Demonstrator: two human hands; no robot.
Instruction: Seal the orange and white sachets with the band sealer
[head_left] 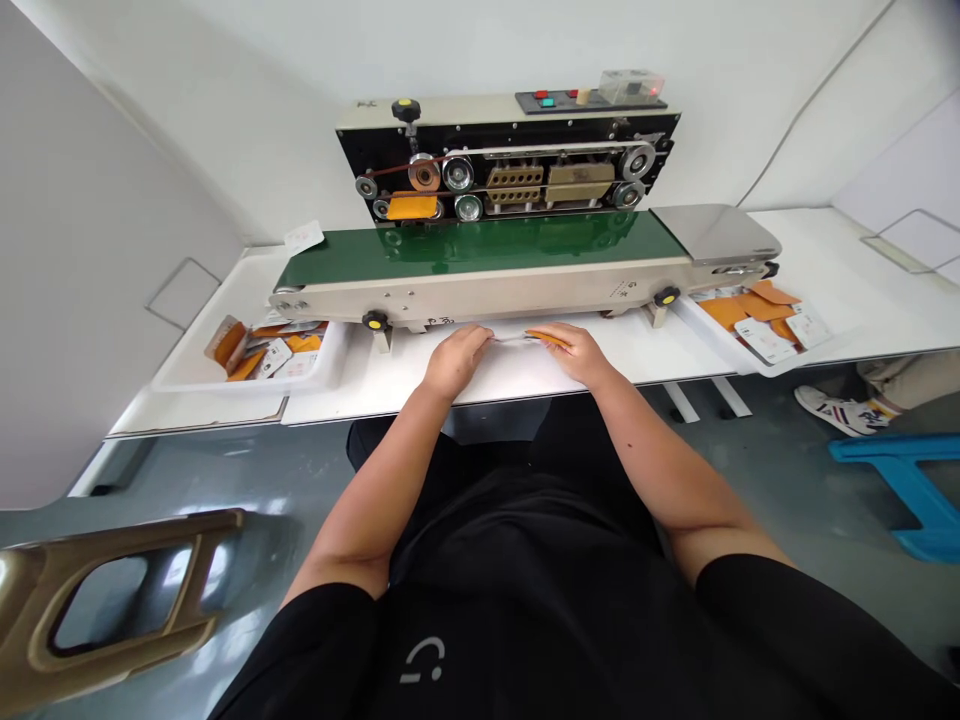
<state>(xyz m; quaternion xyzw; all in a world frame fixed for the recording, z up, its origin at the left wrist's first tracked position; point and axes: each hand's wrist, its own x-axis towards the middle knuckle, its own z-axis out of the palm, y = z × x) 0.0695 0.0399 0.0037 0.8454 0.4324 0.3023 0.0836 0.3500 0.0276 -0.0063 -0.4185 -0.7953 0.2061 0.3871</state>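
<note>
Both hands rest on the white table (525, 375) in front of a band sealing machine (510, 165) with a green conveyor belt (480, 245). My left hand (455, 360) and my right hand (571, 350) pinch the two ends of a thin flat packet (525, 338) with an orange part at its right end. The packet lies low over the table, just below the belt's front edge. An orange packet (412, 207) sits in the machine's left rollers.
A white tray (247, 375) at the left holds several orange and white packets; another tray (765, 325) at the right holds more. A brown chair back (112, 600) is at lower left, a blue stool (907, 480) and another person's shoe (840, 410) at right.
</note>
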